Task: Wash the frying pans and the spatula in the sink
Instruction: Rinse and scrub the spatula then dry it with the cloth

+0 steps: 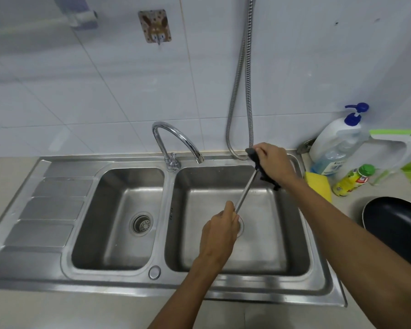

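A stainless double sink [105, 283] is set into the counter, and a black frying pan [396, 231] sits on the counter to its right. Over the right basin the spatula [246, 191] slants upward. The left hand [220, 230] curls round its metal handle's lower end, and the right hand [271, 160] clutches a dark cloth [267, 180] around its upper end.

I see a home kitchen: a steel double sink [166, 284] with a draining board [52, 210] set in a pale counter [57, 309], a curved tap [176, 136], white wall tiles [81, 91] behind, and along the counter's right end a pump soap bottle [335, 143], a yellow sponge [318, 184] and a black frying pan [394, 224].
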A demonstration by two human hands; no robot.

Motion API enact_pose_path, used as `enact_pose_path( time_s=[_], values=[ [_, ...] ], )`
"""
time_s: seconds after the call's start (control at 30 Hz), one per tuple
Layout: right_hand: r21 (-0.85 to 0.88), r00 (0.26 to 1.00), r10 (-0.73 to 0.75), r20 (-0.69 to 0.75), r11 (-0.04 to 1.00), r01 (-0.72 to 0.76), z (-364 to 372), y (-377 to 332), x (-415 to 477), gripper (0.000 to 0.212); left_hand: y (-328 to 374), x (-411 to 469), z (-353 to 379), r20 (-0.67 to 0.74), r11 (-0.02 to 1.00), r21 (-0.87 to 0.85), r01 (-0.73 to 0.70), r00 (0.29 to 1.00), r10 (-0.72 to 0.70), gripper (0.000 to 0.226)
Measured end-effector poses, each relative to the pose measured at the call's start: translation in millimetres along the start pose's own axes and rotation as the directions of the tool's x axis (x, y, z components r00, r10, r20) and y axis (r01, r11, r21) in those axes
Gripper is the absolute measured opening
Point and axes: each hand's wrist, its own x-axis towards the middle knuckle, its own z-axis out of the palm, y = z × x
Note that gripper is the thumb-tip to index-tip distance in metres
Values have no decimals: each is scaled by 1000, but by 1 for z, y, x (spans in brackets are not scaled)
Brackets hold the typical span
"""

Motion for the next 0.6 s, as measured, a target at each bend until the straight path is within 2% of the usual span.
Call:
enact_pose_path(
  time_s=[0.03,0.07,0.13,0.23,0.37,0.4,0.5,0.57,0.6],
  values=[
    [41,997,-71,-14,997,71,6,-13,-10,25,-1,5,-2,-15,1000,-26,9,1000,-9,12],
    [44,978,-208,-23,977,209,14,-26,-25,24,-3,12,-3,-25,998,-50,25,999,-27,13],
    [88,917,-400,-1,913,399,32,-45,-56,27,-5,25,-5,-31,992,-84,99,994,-102,18],
    [267,884,-458,88,866,422,48,-58,-98,28,-11,29,-5,-27,959,-189,210,975,-219,24],
    [184,772,-620,139,782,595,49,-41,-97,30,-13,15,3,24,934,-247,258,965,-260,22],
    [123,778,-611,146,792,598,47,-29,-83,32,-11,12,4,28,936,-238,258,965,-259,24],
    [-31,887,-457,58,888,459,32,3,-30,27,5,5,-2,79,941,-284,186,982,-171,25],
    [-85,895,-447,21,891,447,24,7,-11,13,19,5,-11,123,901,-402,163,985,-124,20],
    [-96,891,-454,-4,887,452,22,5,-8,11,24,8,-14,151,851,-486,200,978,-143,17]
  ],
)
